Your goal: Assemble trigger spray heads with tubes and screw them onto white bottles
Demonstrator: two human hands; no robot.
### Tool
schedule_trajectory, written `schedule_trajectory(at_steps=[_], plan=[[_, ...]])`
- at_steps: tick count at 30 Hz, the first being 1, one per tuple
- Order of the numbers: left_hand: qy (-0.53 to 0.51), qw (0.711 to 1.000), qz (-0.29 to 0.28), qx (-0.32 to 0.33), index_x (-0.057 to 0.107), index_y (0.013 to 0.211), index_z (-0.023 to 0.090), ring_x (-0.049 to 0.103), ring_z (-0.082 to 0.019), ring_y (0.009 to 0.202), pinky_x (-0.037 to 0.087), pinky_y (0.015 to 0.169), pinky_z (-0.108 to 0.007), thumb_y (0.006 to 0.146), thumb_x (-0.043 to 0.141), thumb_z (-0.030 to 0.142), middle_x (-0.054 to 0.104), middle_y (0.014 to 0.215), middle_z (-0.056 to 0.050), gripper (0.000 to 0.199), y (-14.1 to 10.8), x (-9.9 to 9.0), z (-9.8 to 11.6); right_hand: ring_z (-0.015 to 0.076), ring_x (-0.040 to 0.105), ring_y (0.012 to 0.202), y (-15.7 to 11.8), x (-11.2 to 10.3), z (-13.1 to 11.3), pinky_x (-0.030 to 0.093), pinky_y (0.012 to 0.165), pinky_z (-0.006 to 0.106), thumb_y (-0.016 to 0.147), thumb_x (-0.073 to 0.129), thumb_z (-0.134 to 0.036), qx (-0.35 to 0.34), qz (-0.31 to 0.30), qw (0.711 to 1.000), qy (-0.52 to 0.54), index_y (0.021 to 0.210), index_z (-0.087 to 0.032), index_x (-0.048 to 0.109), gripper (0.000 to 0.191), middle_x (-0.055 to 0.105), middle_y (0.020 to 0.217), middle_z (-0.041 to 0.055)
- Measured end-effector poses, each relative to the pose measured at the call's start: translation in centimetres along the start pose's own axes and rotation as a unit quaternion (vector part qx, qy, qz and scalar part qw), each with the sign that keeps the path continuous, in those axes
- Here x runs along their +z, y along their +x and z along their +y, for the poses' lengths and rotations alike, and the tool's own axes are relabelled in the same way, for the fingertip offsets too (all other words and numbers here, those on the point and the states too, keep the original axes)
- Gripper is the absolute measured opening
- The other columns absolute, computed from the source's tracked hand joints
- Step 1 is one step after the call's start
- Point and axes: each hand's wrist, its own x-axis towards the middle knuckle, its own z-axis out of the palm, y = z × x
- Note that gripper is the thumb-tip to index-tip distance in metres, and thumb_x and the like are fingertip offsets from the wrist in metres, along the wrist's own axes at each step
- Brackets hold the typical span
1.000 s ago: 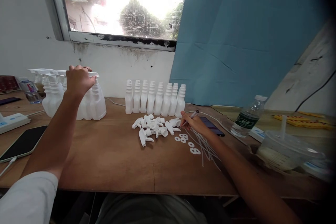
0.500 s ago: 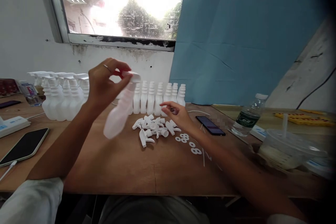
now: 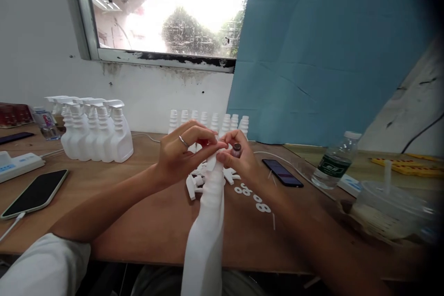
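Note:
A white spray bottle [image 3: 206,222] slants from the hands down toward me, its base nearest my body. My left hand [image 3: 187,150], with a ring on one finger, is closed at the bottle's top. Against it, my right hand [image 3: 241,159] pinches at the same top end, thumb and forefinger together. The fingers mostly cover the sprayer head there. A small dark, round-ended thing [image 3: 237,147] shows at the right hand's fingers; its kind is unclear. Behind the bottle lie loose white trigger sprayer heads [image 3: 194,186], partly hidden. White ring washers [image 3: 262,207] lie right of them.
Several bottles with sprayer heads [image 3: 120,136] stand at left; headless bottles [image 3: 244,122] line the back. Phones [image 3: 36,192] [image 3: 282,172] lie at both sides. A power strip [image 3: 21,166] is at left. A water bottle [image 3: 333,162] and a drink cup [image 3: 385,208] stand right.
My left hand has brought the bottle right and down, its base swinging toward me. My right hand has closed in at the bottle's top, and both hands now meet there.

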Motion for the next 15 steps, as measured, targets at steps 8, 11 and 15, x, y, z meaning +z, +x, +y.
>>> schedule_trajectory(at_steps=[8, 11, 15], plan=[[0.012, 1.000, 0.011, -0.014, 0.058, 0.077, 0.021, 0.066, -0.014, 0.074, 0.057, 0.068, -0.029, 0.082, 0.072, 0.022, 0.063, 0.070, 0.003, 0.016, -0.8, 0.6, -0.6, 0.0085, 0.032, 0.050, -1.1, -0.9, 0.8, 0.023, 0.045, 0.024, 0.066, 0.075, -0.062, 0.127, -0.084, 0.988, -0.017, 0.068, -0.020, 0.050, 0.049, 0.038, 0.058, -0.0053], [-0.001, 1.000, 0.014, -0.019, 0.057, 0.077, 0.020, 0.066, -0.013, 0.075, 0.057, 0.069, -0.026, 0.083, 0.071, 0.021, 0.062, 0.070, 0.003, 0.016, -1.0, 1.1, -0.7, 0.0065, 0.028, 0.049, -1.6, -0.8, 1.1, 0.020, 0.045, 0.022, 0.067, 0.078, -0.055, 0.198, -0.097, 0.973, 0.066, 0.064, -0.019, 0.047, 0.048, 0.036, 0.056, -0.0060], [-0.067, 0.988, -0.062, -0.122, 0.056, 0.105, 0.021, 0.064, -0.016, 0.092, 0.057, 0.075, -0.028, 0.084, 0.070, 0.027, 0.064, 0.103, -0.006, 0.026, -1.2, 1.4, -0.7, 0.0038, 0.021, 0.045, -1.4, -1.3, 1.9, 0.016, 0.041, 0.020, 0.063, 0.083, -0.044, 0.238, 0.007, 0.955, 0.178, 0.063, -0.019, 0.044, 0.046, 0.032, 0.054, -0.0085]])
